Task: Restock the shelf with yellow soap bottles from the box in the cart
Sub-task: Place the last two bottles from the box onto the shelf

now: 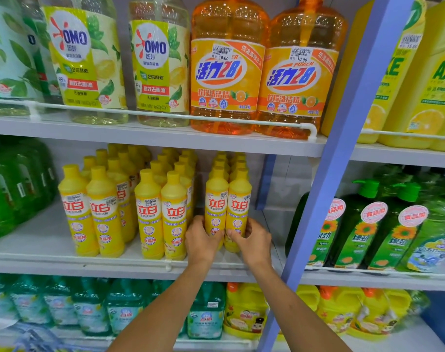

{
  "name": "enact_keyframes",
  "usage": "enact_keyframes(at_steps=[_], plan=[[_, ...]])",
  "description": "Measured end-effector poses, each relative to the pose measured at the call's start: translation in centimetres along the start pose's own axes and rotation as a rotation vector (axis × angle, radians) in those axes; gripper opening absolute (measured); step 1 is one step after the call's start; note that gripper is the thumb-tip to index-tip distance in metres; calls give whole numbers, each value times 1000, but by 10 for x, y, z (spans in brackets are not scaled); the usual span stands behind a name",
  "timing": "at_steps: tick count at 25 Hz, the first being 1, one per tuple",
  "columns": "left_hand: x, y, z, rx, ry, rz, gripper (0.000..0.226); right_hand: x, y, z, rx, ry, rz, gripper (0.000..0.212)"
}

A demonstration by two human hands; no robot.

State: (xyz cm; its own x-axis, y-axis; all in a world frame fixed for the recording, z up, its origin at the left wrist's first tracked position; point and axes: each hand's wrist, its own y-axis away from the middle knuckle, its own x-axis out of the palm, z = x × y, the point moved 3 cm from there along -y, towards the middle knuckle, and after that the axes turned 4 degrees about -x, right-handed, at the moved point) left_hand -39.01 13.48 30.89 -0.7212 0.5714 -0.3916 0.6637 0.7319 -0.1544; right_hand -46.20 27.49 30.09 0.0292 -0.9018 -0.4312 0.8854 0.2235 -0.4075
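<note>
Several yellow soap bottles stand in rows on the middle shelf [46,240]. At the right end of these rows, two front bottles stand side by side. My left hand [202,241] grips the lower part of the left front bottle [216,199]. My right hand [251,241] grips the lower part of the right front bottle [239,201]. Both bottles are upright and stand on the shelf. More yellow bottles [174,214] stand in rows just to the left. The box and the cart are out of view.
A blue upright post [343,158] bounds the shelf bay on the right, with bare shelf between it and the held bottles. Large orange detergent bottles [226,69] stand on the shelf above. Green bottles [363,224] fill the bay to the right. A white rail [114,260] runs along the shelf front.
</note>
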Motion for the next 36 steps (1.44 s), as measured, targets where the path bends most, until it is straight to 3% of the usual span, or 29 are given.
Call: enact_keyframes(at_steps=[6, 13, 20, 27, 36], plan=[[-9, 9, -6, 27, -88, 132, 59, -6, 4, 7, -33, 85, 33, 52], [-57, 40, -10, 272, -497, 374, 59, -32, 50, 42, -52, 471, 219, 49], [-178, 115, 17, 559, -995, 393, 93, -30, 150, 111, -157, 855, 413, 85], [-263, 142, 54, 514, -1072, 454, 98, 8, 230, 169, -185, 944, 551, 98], [-260, 63, -7, 600, -946, 303, 90, 18, 146, 199, -280, 857, 455, 85]])
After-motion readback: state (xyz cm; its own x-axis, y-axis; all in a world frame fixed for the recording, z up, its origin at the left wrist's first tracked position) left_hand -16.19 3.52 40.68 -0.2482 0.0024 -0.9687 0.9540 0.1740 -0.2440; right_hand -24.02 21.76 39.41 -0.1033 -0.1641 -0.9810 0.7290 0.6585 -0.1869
